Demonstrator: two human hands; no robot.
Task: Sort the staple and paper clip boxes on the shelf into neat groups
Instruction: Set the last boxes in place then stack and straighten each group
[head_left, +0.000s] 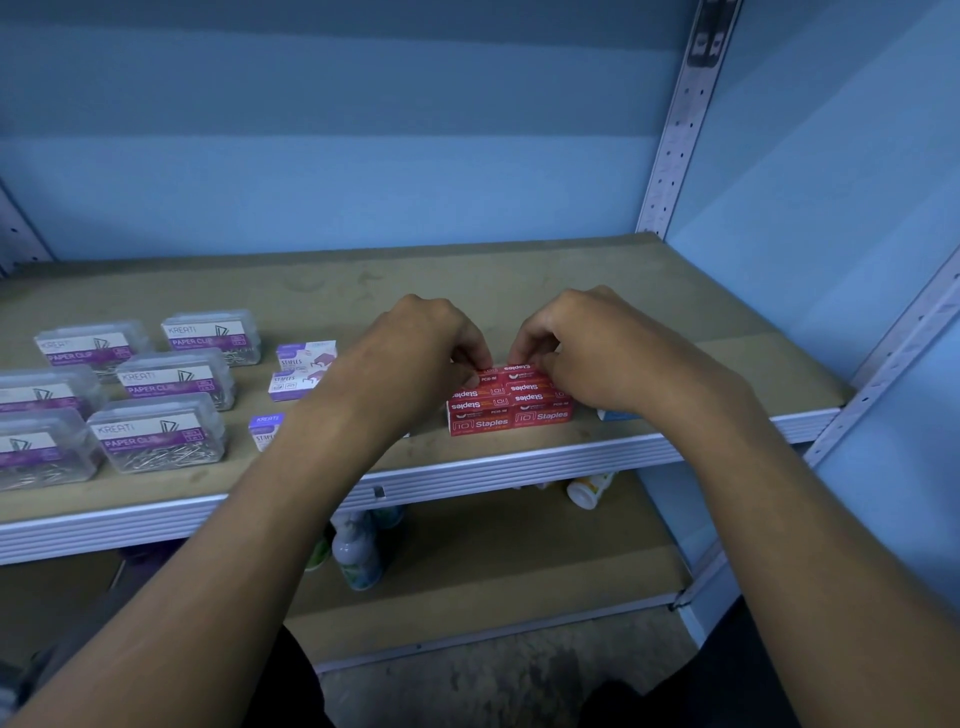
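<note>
Your left hand (441, 338) and right hand (587, 348) pinching the far red staple boxes (511, 400), shelf (519, 280), paper clip boxes (156, 395) at left

Both hands forward at frame centre, fingers curled downward.

Left hand (434, 338) sits just left of centre, knuckles up, fingertips bent down and pinching at the red boxes (511, 400). Right hand (587, 343) mirrors it just right of centre, fingers likewise curled onto the same boxes. Both bare forearms run in from the lower corners, converging toward the hands.
</note>
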